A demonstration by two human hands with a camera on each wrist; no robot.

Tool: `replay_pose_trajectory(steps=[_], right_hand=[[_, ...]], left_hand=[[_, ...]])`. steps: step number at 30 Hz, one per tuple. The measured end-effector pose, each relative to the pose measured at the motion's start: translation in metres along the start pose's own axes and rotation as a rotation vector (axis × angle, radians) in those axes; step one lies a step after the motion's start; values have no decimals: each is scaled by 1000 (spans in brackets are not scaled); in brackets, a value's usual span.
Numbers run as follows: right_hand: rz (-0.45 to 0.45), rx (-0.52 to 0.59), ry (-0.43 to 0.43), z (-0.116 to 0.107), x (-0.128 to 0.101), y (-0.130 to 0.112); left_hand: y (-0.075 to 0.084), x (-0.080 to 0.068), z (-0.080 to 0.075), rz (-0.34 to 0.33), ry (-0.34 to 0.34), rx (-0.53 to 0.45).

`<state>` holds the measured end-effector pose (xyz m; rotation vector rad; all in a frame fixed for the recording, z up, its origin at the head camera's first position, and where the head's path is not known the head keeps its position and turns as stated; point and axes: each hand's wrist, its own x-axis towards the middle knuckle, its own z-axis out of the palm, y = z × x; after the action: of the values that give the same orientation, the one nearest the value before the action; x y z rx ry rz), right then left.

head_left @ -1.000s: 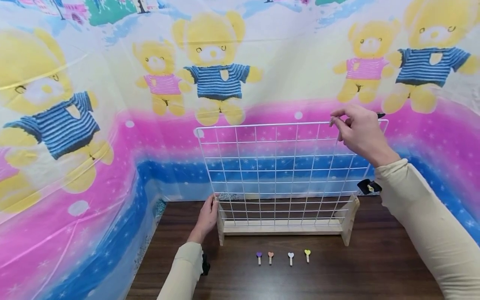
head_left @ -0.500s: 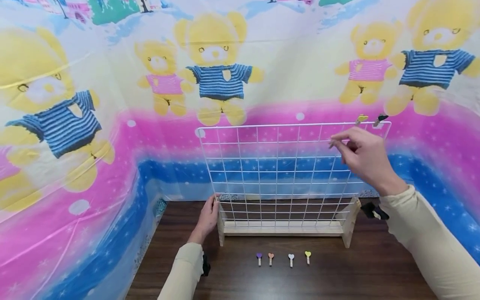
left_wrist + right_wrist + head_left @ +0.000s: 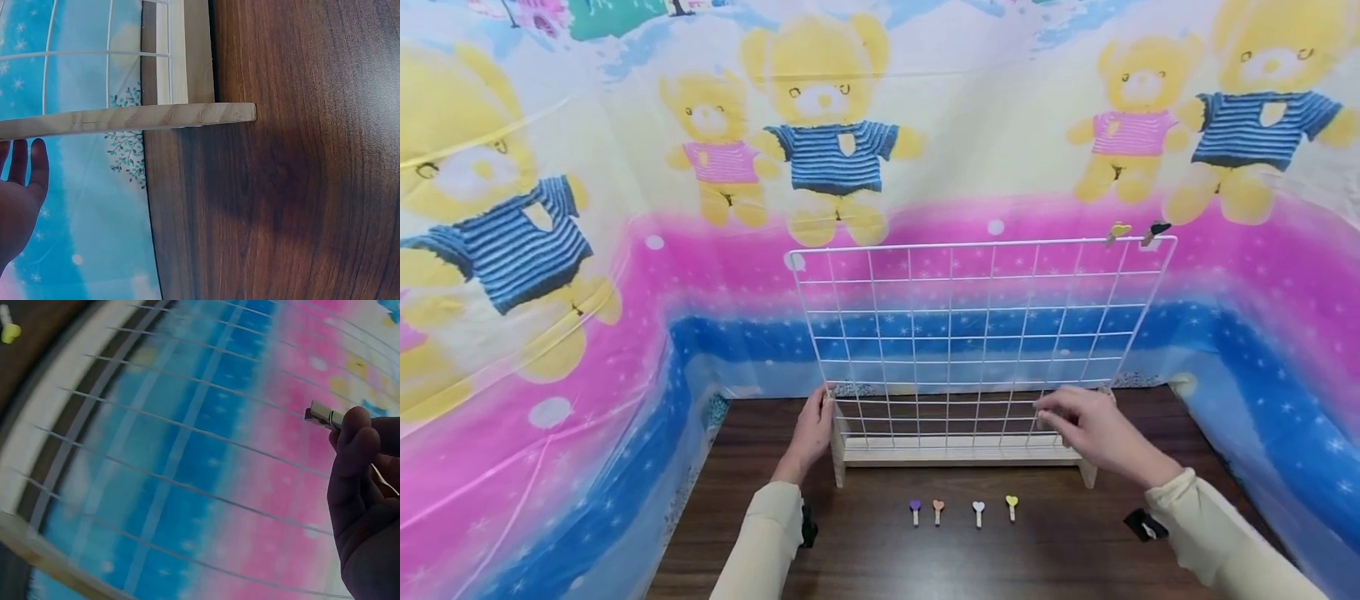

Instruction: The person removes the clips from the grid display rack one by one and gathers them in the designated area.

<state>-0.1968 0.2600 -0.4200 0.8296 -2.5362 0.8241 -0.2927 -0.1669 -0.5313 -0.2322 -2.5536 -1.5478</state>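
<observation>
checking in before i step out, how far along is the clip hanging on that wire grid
Two heart clips are clipped at the top right corner of the white wire grid. In hand: the right hand is low by the wooden stand; the wrist view shows its fingers pinching a wooden clip. The left hand rests against the grid's left edge. Left: four heart clips lie on the table.

White coated wire grid (image 3: 970, 333); pale raw wood base (image 3: 958, 452); dark woodgrain table (image 3: 1060, 550)

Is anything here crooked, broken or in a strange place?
Nothing looks broken. The white wire grid stands upright in its wooden base. Four heart clips lie in a neat row on the table, and two more sit on the grid's top right corner.
</observation>
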Motion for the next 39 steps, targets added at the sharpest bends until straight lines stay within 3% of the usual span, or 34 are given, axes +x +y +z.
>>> replay_pose_trajectory(steps=[3,11,22,39], right_hand=[[57,8,-64,22,-17,14],[108,44,-192,75,-54,58],[301,154,-362,119,-84,94],[379,224,-361,146,-103,109]], left_hand=[[0,-1,0,-8,3,1],[2,-1,0,-5,3,8],[1,-2,-2,-7,-4,7],[4,-2,0,-12,6,3]])
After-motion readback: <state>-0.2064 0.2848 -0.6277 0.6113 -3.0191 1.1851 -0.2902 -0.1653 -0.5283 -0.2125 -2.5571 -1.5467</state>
